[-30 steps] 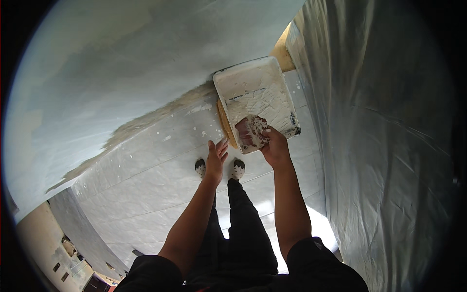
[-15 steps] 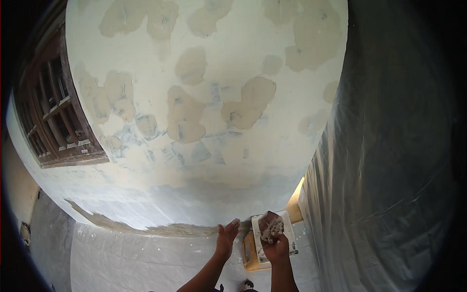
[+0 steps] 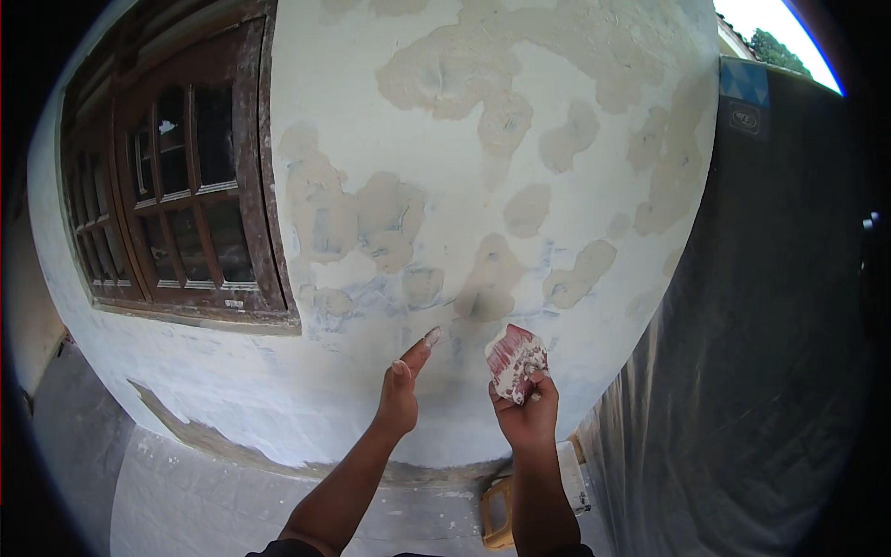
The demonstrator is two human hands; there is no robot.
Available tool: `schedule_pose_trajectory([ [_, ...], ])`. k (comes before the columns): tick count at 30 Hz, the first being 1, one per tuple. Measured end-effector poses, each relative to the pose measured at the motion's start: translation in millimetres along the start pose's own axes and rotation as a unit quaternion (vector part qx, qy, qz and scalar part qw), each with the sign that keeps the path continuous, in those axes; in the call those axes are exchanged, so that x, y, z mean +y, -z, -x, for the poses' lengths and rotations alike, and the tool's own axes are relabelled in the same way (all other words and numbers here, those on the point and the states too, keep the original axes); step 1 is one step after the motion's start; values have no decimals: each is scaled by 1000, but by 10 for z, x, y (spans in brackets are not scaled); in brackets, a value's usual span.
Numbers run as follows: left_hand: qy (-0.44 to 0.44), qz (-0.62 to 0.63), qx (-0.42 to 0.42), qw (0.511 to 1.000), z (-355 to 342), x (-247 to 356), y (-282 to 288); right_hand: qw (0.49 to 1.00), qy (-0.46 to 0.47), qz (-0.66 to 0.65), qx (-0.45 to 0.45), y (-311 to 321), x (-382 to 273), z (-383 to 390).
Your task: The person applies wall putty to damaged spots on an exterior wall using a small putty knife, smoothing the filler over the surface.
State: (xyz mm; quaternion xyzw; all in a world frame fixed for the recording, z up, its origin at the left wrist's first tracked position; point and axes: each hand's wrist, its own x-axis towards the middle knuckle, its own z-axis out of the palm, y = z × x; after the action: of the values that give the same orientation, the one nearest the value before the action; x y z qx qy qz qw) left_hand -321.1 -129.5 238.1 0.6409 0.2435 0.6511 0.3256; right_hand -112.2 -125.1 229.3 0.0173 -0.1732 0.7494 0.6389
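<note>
My right hand point(image 3: 526, 414) grips a flat reddish putty scraper point(image 3: 509, 350) smeared with thick white filler, its broad edge turned up toward the wall. My left hand point(image 3: 402, 395) is raised beside it, fingers stretched out and thumb apart, with white filler on the fingertips. Both hands are in front of the lower middle of a pale wall point(image 3: 445, 176). Beige, dried-looking patches cover much of that wall, with bluish-grey streaks between them. Whether either hand touches the wall I cannot tell.
At the left is a brown wooden window point(image 3: 190, 176) with glass panes. A dark plastic sheet point(image 3: 770, 251) hangs along the right. Below my right forearm, a yellow stool point(image 3: 498, 512) is partly hidden, with a white tray point(image 3: 573, 478) by it. A pale sheet point(image 3: 232, 492) covers the floor.
Both hands have risen from near the stool to in front of the wall, the scraper still in the right. The view has tilted up and left, showing more window and some sky.
</note>
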Motion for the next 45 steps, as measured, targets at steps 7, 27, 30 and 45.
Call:
schedule_pose_trajectory([
  [7, -182, -243, -137, 943, -1245, 978, 660, 981, 156, 108, 37, -1211, 88, -681],
  [27, -447, -485, -19, 751, -2796, 2042, 2082, 949, 122, 213, -200, -2438, 707, -1830],
  [30, -522, -495, 19, 695, -3197, 2366, 2314, 904, 227, 292, -214, -2835, 762, -1883],
  [45, -620, -528, 52, 578, -4065, 2514, 2797, 394, 610, 671, -152, -4190, 1451, -2275],
])
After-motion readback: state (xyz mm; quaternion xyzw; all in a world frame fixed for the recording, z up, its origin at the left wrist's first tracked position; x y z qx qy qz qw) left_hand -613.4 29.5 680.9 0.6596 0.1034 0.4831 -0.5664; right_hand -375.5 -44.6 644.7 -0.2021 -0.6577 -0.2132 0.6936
